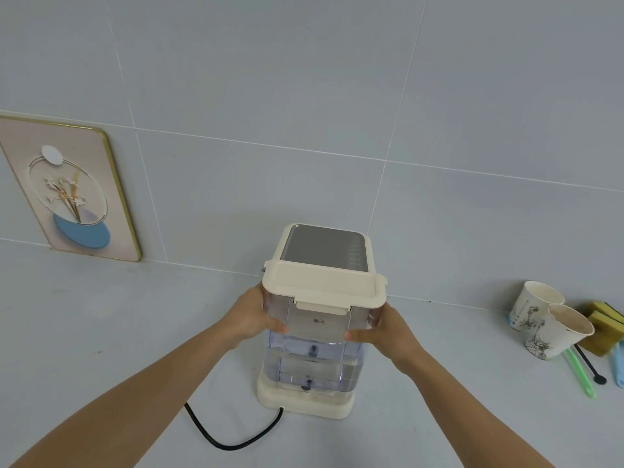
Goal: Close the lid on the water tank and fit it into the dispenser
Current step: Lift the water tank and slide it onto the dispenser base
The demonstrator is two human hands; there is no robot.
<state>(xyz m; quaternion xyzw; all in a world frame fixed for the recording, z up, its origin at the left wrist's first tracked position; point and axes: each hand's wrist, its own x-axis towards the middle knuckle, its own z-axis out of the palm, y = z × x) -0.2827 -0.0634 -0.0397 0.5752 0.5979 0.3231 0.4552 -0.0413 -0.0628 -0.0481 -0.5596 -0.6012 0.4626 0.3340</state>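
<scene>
- The cream lid (324,287) is seen lying flat on the clear water tank (314,352), with its front latch tab (320,307) folded down; the closing step is judged done, though whether the side clips are fully snapped cannot be told.
- The water tank is gripped on both flanks: the left hand (251,319) is closed on its 9 o'clock side, the right hand (388,327) on its 3 o'clock side, thumbs pressed on the front face.
- The tank is held at the front of the dispenser (324,251), its bottom at or just above the cream base (304,401); full seating cannot be confirmed, so the last settling down and back is judged as what is left.
- Water is seen in the lower part of the tank, so a level hold is advised.
- The tabletop (101,332) is open at 9 o'clock.
- At 3 o'clock, well apart, two paper cups (553,322) and sponges (604,315) are found.
- The black power cord (233,442) is looped at 6 to 7 o'clock, near the left forearm.
- The tiled wall (304,113) closes the room at 12 o'clock.
</scene>
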